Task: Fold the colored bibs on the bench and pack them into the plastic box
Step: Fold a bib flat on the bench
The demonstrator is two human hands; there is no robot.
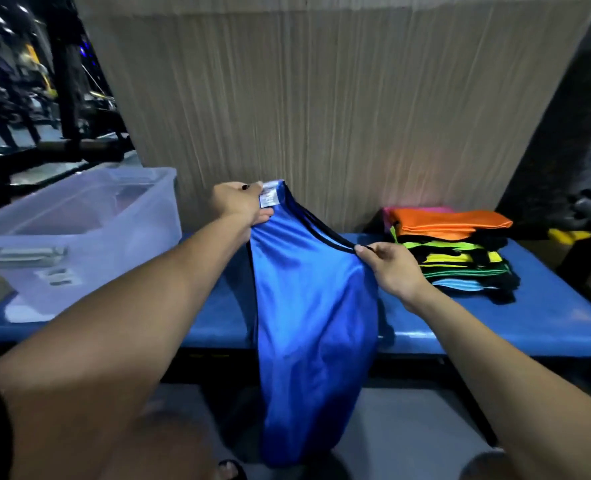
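A shiny blue bib (314, 323) with black trim hangs in front of the blue bench (515, 317), its lower end reaching below the bench edge. My left hand (240, 202) pinches its top corner by the white label. My right hand (387, 268) pinches the black trim lower and to the right. A stack of bibs (453, 251) lies at the right of the bench, orange on top, then yellow, green and light blue. The clear plastic box (79, 233) stands at the bench's left end; a pinkish shape shows faintly inside.
A beige ribbed wall (339, 98) rises directly behind the bench. Dark gym equipment (37, 98) fills the far left, and a grey and yellow frame (585, 223) stands at the right. Grey floor lies below the bench.
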